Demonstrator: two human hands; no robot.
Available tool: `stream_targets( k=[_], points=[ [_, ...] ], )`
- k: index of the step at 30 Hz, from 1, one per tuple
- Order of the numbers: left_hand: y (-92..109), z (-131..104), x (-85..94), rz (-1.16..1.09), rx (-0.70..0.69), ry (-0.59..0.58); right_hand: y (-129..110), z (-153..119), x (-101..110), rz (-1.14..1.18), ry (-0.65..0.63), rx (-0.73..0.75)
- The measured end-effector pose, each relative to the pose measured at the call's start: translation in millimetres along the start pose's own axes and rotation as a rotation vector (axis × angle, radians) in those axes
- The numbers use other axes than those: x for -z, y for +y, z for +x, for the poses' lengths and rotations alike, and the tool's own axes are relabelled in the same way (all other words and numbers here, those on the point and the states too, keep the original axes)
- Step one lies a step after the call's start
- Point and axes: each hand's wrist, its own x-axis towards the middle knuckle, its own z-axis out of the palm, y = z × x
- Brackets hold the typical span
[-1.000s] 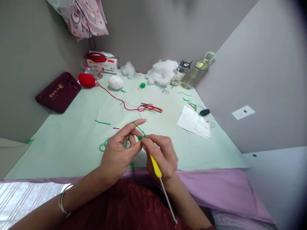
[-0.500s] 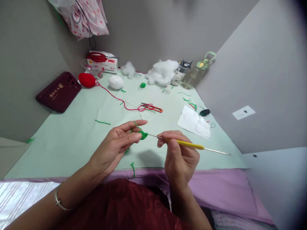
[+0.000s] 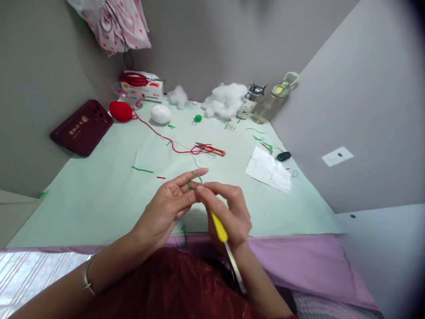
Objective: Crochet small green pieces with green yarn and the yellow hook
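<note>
Green yarn [image 3: 198, 176] runs over the raised index finger of my left hand [image 3: 172, 200]. That hand's thumb and other fingers are closed together, pinching the small green crochet piece, which is now hidden behind the fingers. My right hand [image 3: 230, 212] grips a crochet hook [image 3: 219, 228] by its yellow handle. The hook's working tip meets the yarn between both hands, and its other metal end points down toward me. Fingertips of the two hands are touching or nearly so.
Beyond the hands lie orange-handled snips [image 3: 217, 151] with red yarn across them. A red yarn ball [image 3: 120, 111], a white yarn ball [image 3: 160, 114], stuffing [image 3: 226, 99], a phone [image 3: 83, 127] and a bottle [image 3: 274, 102] stand farther back. Crumpled paper [image 3: 268, 169] lies at right.
My right hand has moved left against my left hand. The hook has swung from nearly level to steeply slanted, its rear end now low. The green piece has become covered by fingers.
</note>
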Motion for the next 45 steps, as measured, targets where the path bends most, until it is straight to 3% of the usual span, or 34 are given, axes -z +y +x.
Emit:
stream_targets(
  k=[1,3,7,12,19,23,29,35,42,45],
  points=[
    [1,1,0.5,-0.051,0.049,-0.02,1,0,1,-0.023,-0.001,0.019],
    [4,2,1.8,-0.126,0.106,-0.035,2,2,3,0.057,0.036,-0.082],
    [5,2,3.1,-0.06,0.008,0.001,4,10,4,0.353,0.087,-0.351],
    [-2,-1,4.0,0.169,-0.127,-0.009,6,10,2,0.43,0.029,-0.413],
    [4,-3,5.6,0.204,-0.113,0.03,12,12,3,0.587,0.03,-0.526],
    [5,-4,5.1,0.233,-0.129,0.044,9,12,6,0.595,0.008,-0.494],
    [2,-4,7.3,0.296,-0.209,0.08,-4,10,13,0.319,-0.013,-0.31],
    [5,-7,7.4,0.384,-0.236,0.078,-4,10,12,0.326,-0.002,-0.305],
    [7,-11,-3.5,0.52,-0.367,0.182,1,6,9,0.164,-0.047,-0.058],
    [5,-9,-5.3,0.321,-0.25,0.12,4,0,4,-0.121,-0.032,0.151]
  ],
)
